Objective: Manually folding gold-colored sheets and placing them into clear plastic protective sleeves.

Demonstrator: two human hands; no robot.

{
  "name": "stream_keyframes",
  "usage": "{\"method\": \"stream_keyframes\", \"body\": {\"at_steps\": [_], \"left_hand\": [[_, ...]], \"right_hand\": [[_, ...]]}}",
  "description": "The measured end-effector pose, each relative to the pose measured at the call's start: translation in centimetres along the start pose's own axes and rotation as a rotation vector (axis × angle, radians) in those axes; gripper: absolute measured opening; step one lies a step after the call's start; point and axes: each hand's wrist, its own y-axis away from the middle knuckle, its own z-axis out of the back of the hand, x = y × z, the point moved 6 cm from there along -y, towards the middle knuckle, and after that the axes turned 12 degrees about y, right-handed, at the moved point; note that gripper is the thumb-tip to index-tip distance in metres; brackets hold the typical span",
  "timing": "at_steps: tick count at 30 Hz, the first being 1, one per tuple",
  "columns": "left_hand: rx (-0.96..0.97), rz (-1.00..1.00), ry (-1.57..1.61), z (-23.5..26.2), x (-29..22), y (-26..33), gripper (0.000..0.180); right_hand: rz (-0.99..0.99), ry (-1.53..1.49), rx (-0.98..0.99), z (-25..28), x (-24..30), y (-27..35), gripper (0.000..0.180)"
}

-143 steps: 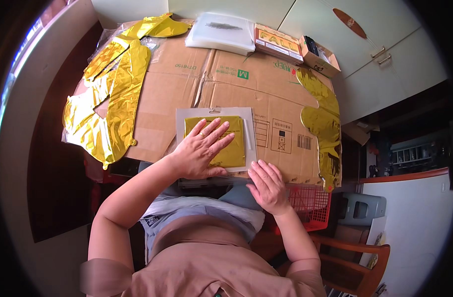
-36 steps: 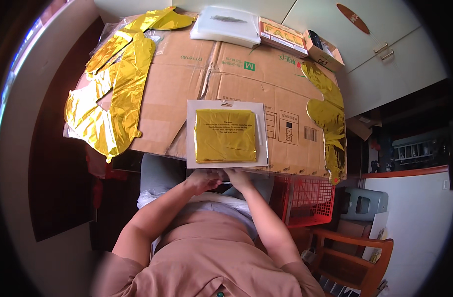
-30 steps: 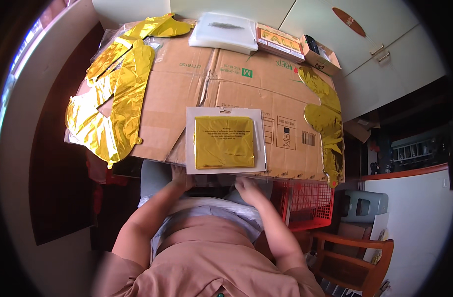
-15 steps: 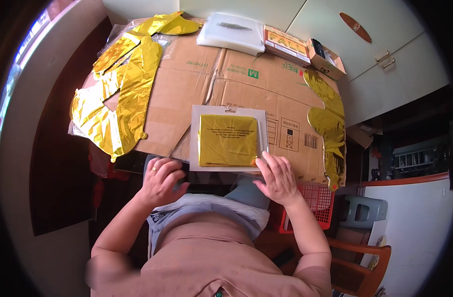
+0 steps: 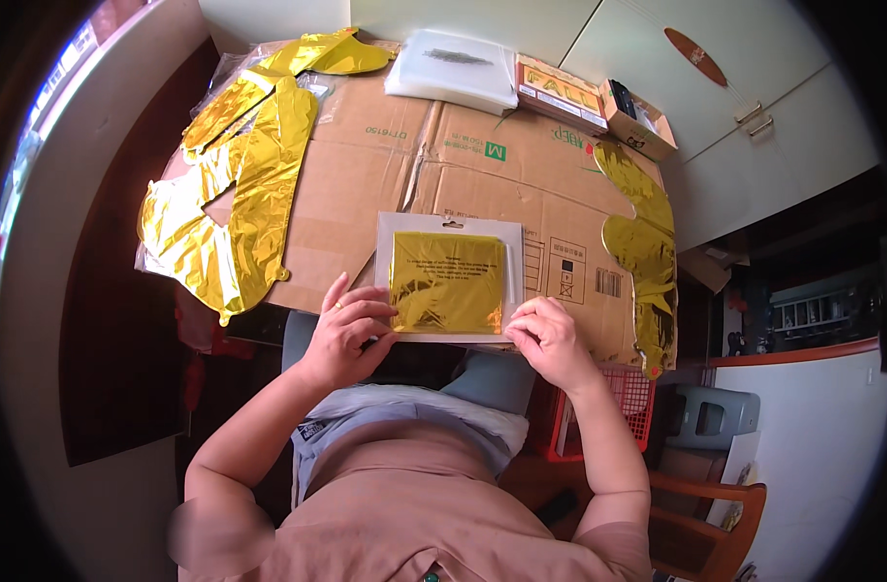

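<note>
A flat plastic bag (image 5: pixel 512 254) with a hang hole lies at the front edge of the flattened cardboard. Inside it shows a folded gold foil balloon (image 5: pixel 448 286) with small dark print. My left hand (image 5: pixel 351 330), a ring on one finger, pinches the bag's lower left corner between thumb and fingertips. At the lower right corner, my right hand (image 5: pixel 550 335) is closed on the bag's edge, thumb against the fingers. Larger unfolded gold foil balloons lie flat to the left (image 5: pixel 254 184) and to the right (image 5: pixel 642 233).
Cardboard (image 5: pixel 346 184) covers the table. Along its back stand a stack of clear plastic bags (image 5: pixel 453 68), a printed box (image 5: pixel 560 94) and a small open box (image 5: pixel 639 121). A red basket (image 5: pixel 623 407), a grey stool (image 5: pixel 712 415) and a wooden chair (image 5: pixel 715 514) are at the right.
My left hand has moved right and up onto the bag's lower left corner. My right fingers have closed at the lower right corner. The bag has shifted slightly toward me.
</note>
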Motion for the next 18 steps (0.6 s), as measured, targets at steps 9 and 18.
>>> {"method": "stream_keyframes", "body": {"at_steps": [9, 18], "left_hand": [[-0.086, 0.383, -0.24, 0.6, 0.1, -0.5, 0.023], [0.036, -0.049, -0.267, -3.2, -5.4, -2.6, 0.061]], "right_hand": [[-0.505, 0.154, 0.435, -0.9, -2.8, -1.1, 0.034], [-0.594, 0.32, 0.63, -0.3, -3.7, -1.9, 0.047]]}}
